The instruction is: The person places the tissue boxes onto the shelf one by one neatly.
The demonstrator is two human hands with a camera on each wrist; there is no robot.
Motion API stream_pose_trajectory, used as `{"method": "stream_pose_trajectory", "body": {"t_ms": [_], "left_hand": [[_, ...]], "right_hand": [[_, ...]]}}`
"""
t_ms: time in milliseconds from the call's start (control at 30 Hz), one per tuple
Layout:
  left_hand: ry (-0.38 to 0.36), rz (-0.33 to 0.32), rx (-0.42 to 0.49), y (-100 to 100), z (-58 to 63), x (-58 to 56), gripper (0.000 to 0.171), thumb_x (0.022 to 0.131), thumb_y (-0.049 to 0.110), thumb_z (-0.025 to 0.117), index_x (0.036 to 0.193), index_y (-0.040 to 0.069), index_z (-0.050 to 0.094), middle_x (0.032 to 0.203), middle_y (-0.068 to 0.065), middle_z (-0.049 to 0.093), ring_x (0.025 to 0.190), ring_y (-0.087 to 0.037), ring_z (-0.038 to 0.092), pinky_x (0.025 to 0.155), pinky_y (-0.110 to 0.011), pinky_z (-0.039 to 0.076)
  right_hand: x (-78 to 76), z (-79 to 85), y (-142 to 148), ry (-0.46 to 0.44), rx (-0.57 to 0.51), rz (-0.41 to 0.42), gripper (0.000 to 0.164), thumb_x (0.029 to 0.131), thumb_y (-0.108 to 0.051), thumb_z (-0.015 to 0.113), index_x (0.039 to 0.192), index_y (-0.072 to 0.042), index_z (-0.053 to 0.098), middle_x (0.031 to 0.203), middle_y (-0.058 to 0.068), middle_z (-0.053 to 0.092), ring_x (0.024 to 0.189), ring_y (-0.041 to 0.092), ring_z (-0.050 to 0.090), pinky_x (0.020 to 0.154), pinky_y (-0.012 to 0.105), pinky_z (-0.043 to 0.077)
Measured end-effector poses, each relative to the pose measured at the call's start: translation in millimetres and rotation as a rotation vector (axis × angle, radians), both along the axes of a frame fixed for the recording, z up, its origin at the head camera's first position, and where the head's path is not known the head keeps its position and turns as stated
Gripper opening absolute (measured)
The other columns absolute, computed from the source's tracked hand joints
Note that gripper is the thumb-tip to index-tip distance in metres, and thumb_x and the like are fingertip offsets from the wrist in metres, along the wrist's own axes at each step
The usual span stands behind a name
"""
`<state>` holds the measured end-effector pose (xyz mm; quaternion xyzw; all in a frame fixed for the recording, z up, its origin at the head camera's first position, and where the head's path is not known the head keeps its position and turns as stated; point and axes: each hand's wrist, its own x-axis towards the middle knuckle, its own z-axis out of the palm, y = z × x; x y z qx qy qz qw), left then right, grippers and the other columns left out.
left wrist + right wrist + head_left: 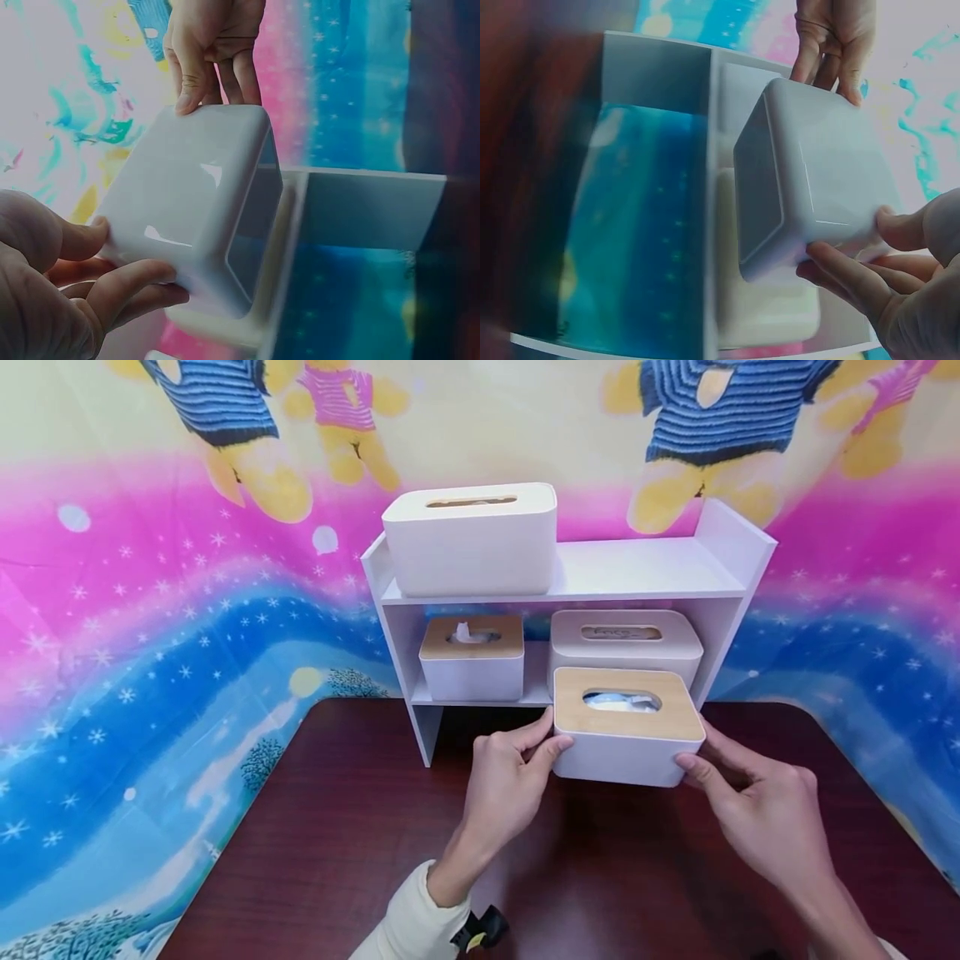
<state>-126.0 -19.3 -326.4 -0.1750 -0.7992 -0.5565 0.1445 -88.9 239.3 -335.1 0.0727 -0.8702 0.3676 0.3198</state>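
Both hands hold a white tissue box (628, 727) with a wood-coloured lid, one at each end. My left hand (510, 777) grips its left end, thumb on the front face. At the right end my right hand (772, 818) grips with the thumb on the front corner. Through the lid's oval slot, bluish-white contents show. The box is raised in front of the lower shelf, overlapping an all-white tissue box (626, 639) behind it in the head view. Its underside (840, 157) shows in the right wrist view.
A white two-tier shelf (645, 568) stands on the dark red table (360, 827). A large cream-topped tissue box (472, 543) sits on its top left. Below it, a smaller wood-lidded tissue box (472, 660) occupies the lower left. A patterned cloth (187, 610) hangs behind.
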Motion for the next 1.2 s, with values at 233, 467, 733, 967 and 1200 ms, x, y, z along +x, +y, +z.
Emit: {"method": "stream_pose_trajectory", "body": {"t_ms": [233, 467, 733, 967, 1200], "left_hand": [[0.051, 0.017, -0.046, -2.3, 27.8, -1.5, 0.046, 0.098, 0.026, 0.081, 0.139, 0.010, 0.069, 0.081, -0.014, 0.078, 0.046, -0.002, 0.032, 0.043, -0.021, 0.029], [0.072, 0.007, -0.081, -2.9, 57.0, -2.8, 0.047, 0.098, 0.029, 0.080, 0.140, 0.012, 0.068, 0.076, -0.010, 0.076, 0.045, -0.007, 0.039, 0.042, -0.022, 0.032], [0.114, 0.012, -0.088, -3.0, 81.4, -5.5, 0.047, 0.098, 0.030, 0.080, 0.140, 0.012, 0.069, 0.064, -0.003, 0.067, 0.046, -0.011, 0.042, 0.045, -0.025, 0.034], [0.138, 0.007, -0.079, -2.1, 100.6, -11.0, 0.048, 0.098, 0.030, 0.081, 0.141, 0.012, 0.068, 0.072, -0.005, 0.075, 0.052, -0.011, 0.057, 0.048, -0.024, 0.039], [0.162, 0.026, -0.070, 1.7, 116.9, -16.5, 0.048, 0.097, 0.030, 0.081, 0.140, 0.013, 0.069, 0.100, -0.009, 0.084, 0.072, -0.008, 0.072, 0.051, -0.022, 0.043]], "right_hand": [[-0.5, 29.9, 1.0, -0.014, 0.032, 0.001, 0.062, 0.089, -0.006, 0.087, 0.147, -0.015, 0.066, 0.116, 0.031, 0.077, 0.083, -0.034, 0.056, 0.059, 0.002, 0.045], [-0.2, 55.4, 3.9, 0.034, 0.029, 0.006, 0.060, 0.089, -0.005, 0.087, 0.145, -0.014, 0.066, 0.118, 0.033, 0.075, 0.083, -0.034, 0.057, 0.072, -0.004, 0.045], [-1.3, 83.5, 3.0, 0.021, 0.050, -0.007, 0.059, 0.094, -0.007, 0.083, 0.149, -0.015, 0.063, 0.125, 0.033, 0.072, 0.081, -0.034, 0.056, 0.077, -0.005, 0.043], [-7.1, 102.6, 2.2, 0.033, 0.030, -0.011, 0.058, 0.094, -0.005, 0.082, 0.148, -0.013, 0.063, 0.131, 0.033, 0.070, 0.084, -0.036, 0.054, 0.075, -0.005, 0.043], [-13.9, 119.1, 4.5, 0.026, 0.022, -0.026, 0.054, 0.099, -0.014, 0.078, 0.150, -0.017, 0.061, 0.135, 0.031, 0.069, 0.082, -0.035, 0.054, 0.073, -0.004, 0.044]]}}
